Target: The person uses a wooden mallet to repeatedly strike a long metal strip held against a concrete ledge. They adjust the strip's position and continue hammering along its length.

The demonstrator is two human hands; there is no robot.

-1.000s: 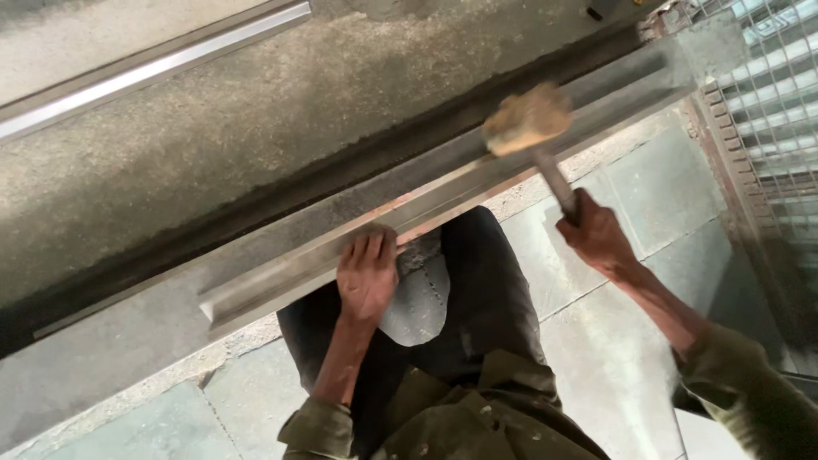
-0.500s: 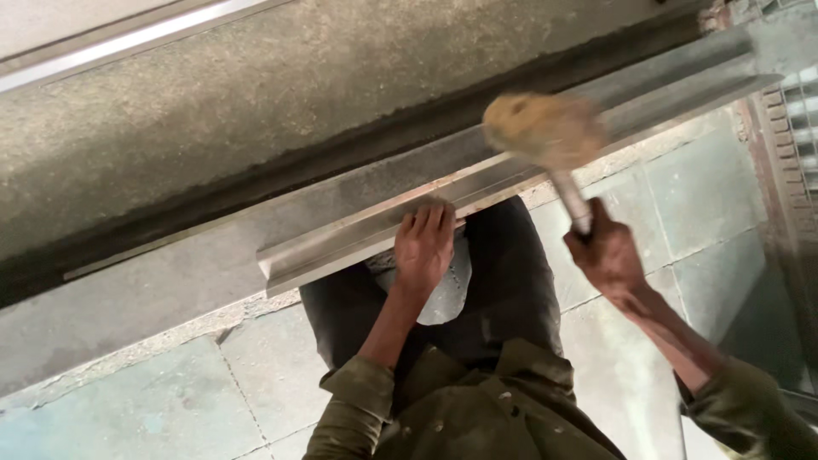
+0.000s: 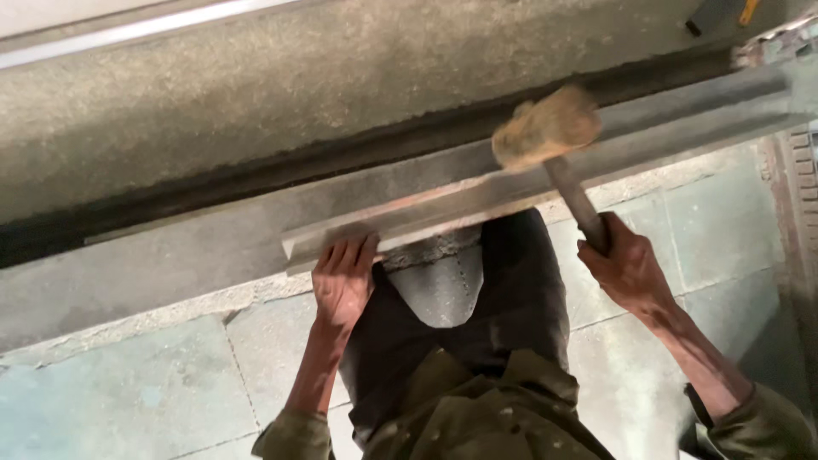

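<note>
A long grey metal bar (image 3: 511,192) lies slantwise across the scene, from its near left end up to the far right, along a concrete ledge (image 3: 298,111). The left hand (image 3: 342,281) rests on the bar's left end, fingers spread flat, grasping nothing. The right hand (image 3: 626,268) is clenched round the handle of a mallet (image 3: 547,128), whose blurred head sits over the bar. Against half a second ago, the mallet head is lower and nearer the bar; the left hand stays put.

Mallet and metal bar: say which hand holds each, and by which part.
The right hand grips the mallet low on its handle. The left hand presses its fingers on the metal bar near its end.
</note>
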